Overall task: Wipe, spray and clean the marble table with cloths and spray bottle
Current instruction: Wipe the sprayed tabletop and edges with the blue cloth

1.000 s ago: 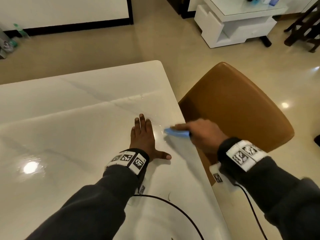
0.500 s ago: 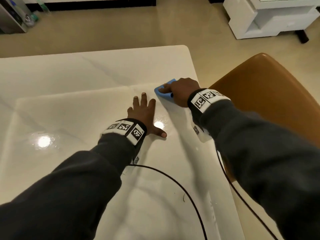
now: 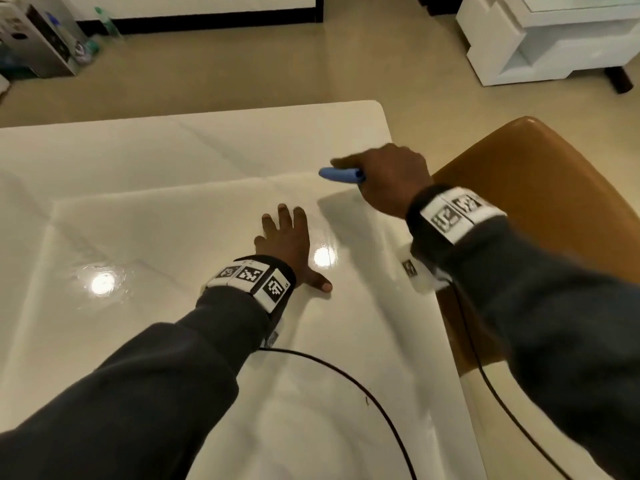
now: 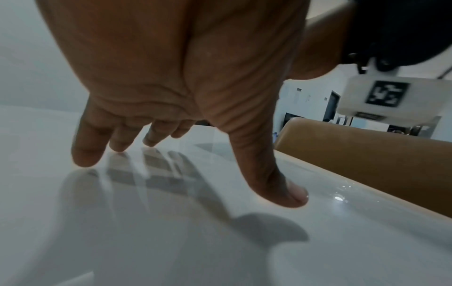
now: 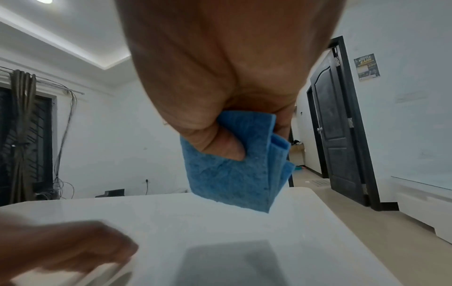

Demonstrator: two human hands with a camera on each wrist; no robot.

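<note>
The white marble table (image 3: 145, 188) fills the left and centre of the head view. My left hand (image 3: 289, 239) lies flat on it, fingers straight and spread, thumb out to the right; the left wrist view shows the fingertips (image 4: 84, 157) touching the glossy top (image 4: 171, 241). My right hand (image 3: 384, 176) hovers above the table near its right edge and grips a folded blue cloth (image 3: 341, 174). In the right wrist view the blue cloth (image 5: 234, 174) hangs clear of the table surface (image 5: 195, 222), pinched between thumb and fingers. No spray bottle is in view.
A tan chair (image 3: 540, 188) stands tight against the table's right edge. A black cable (image 3: 346, 372) trails across the near part of the table. A white low cabinet (image 3: 547, 39) sits on the floor at the far right, boxes and bottles (image 3: 45, 39) at the far left.
My right hand with the blue cloth has lifted off the table surface and drawn slightly right toward the edge. The left hand has stayed flat in place.
</note>
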